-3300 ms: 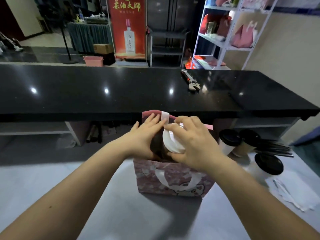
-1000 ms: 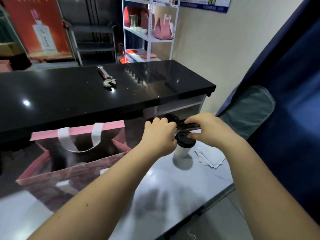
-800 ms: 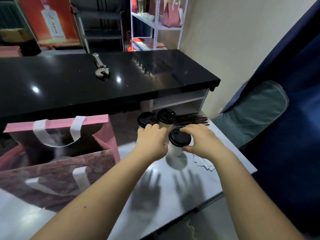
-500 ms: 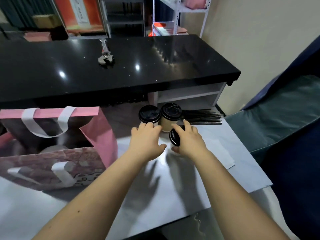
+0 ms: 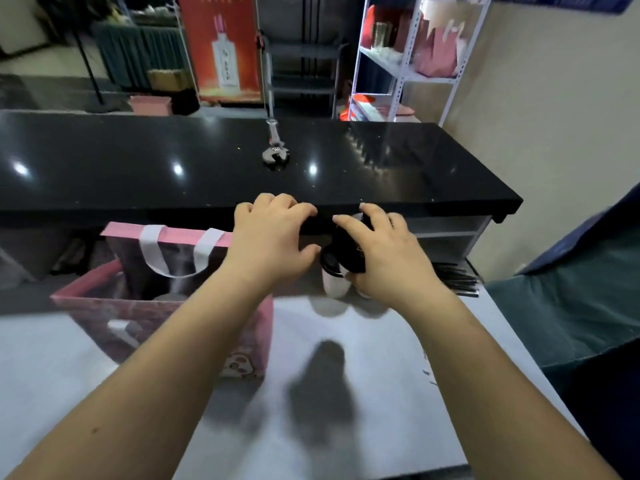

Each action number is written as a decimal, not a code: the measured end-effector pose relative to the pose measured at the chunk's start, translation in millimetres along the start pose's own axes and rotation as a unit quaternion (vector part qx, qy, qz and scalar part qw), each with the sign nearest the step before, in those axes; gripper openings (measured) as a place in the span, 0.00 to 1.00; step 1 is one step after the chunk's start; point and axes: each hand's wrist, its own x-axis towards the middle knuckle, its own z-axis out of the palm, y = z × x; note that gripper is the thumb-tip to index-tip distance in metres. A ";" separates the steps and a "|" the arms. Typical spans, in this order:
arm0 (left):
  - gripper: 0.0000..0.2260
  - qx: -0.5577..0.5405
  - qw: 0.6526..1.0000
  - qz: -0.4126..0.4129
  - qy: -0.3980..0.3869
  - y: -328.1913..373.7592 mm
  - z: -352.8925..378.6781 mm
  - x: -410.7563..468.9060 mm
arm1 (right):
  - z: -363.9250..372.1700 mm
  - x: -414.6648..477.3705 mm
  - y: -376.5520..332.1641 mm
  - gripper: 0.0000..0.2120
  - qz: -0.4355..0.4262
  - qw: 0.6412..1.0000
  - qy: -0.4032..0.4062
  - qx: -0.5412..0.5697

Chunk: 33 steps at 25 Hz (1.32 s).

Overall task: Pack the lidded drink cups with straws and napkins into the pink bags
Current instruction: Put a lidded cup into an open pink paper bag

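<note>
The open pink bag (image 5: pixel 242 344) with white handles stands on the white table at the left, something pale showing dimly inside. My right hand (image 5: pixel 381 254) grips a black-lidded cup (image 5: pixel 348 252), lifted off the table and tilted, just right of the bag. A second black-lidded white cup (image 5: pixel 333 282) stands on the table under it, partly hidden. My left hand (image 5: pixel 273 237) hovers above the bag's right end with loosely curled fingers, holding nothing. Black straws (image 5: pixel 457 278) lie behind my right wrist.
A raised black counter (image 5: pixel 173 174) runs along the far side of the table, with a wrench (image 5: pixel 275 152) on it. A dark blue and green seat (image 5: pixel 571 313) sits right of the table's edge. White shelves (image 5: pixel 415 64) with pink bags stand behind.
My right hand has lifted the black-lidded cup off the table and moved it left toward the bag. My left hand has risen to the bag's right end. The view has swung left.
</note>
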 end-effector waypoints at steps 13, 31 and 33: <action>0.22 -0.139 0.970 0.000 -0.200 -206.5 -17.7 -50.5 | -23.6 51.9 -188.3 0.43 -0.023 0.975 -0.017 0.218; 0.69 -0.025 0.955 0.173 -0.239 -209.8 -3.7 -81.2 | 80.9 75.8 -202.9 0.45 0.173 0.933 -0.305 -0.085; 0.69 -0.025 0.955 0.174 -0.237 -209.9 -3.7 -82.5 | 92.5 79.7 -208.9 0.48 0.168 0.933 -0.315 -0.049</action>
